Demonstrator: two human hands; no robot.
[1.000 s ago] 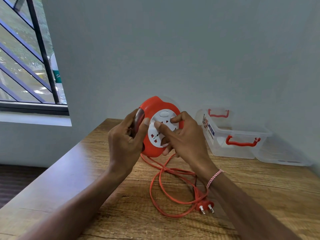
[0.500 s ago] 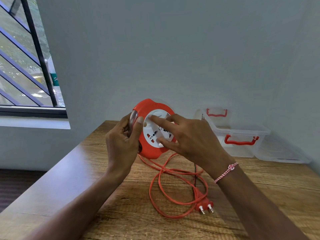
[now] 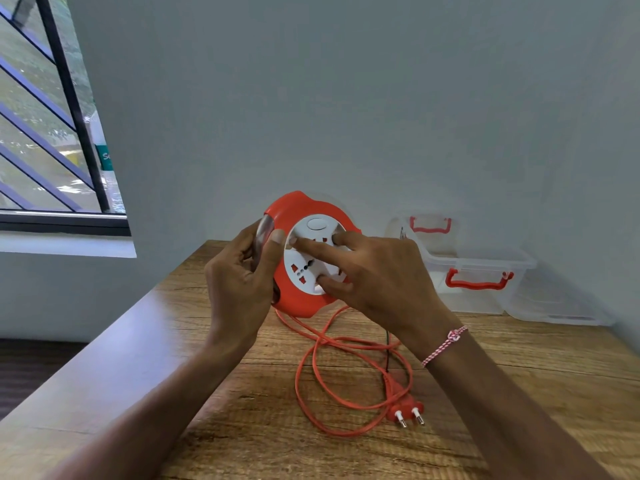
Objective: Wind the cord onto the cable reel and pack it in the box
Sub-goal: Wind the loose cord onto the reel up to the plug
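1. Head view: the orange cable reel [image 3: 304, 299] is held upright above the wooden table [image 3: 242, 393], near its far edge.
2. The left hand [image 3: 239, 278] is clamped on the reel's left rim.
3. The right hand [image 3: 381, 282] has its fingers spread, fingertips [image 3: 294, 241] pressing the reel's white socket face.
4. The cord [image 3: 311, 375] hangs below the reel in loose loops, plug [image 3: 405, 412] lying on the table.
5. The clear box [image 3: 485, 268] stands right of the reel.

Orange-and-white cable reel [image 3: 304, 271], orange cord [image 3: 346, 375]

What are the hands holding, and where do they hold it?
The left hand grips the orange cable reel by its left rim. The right hand has fingers on its white socket face.
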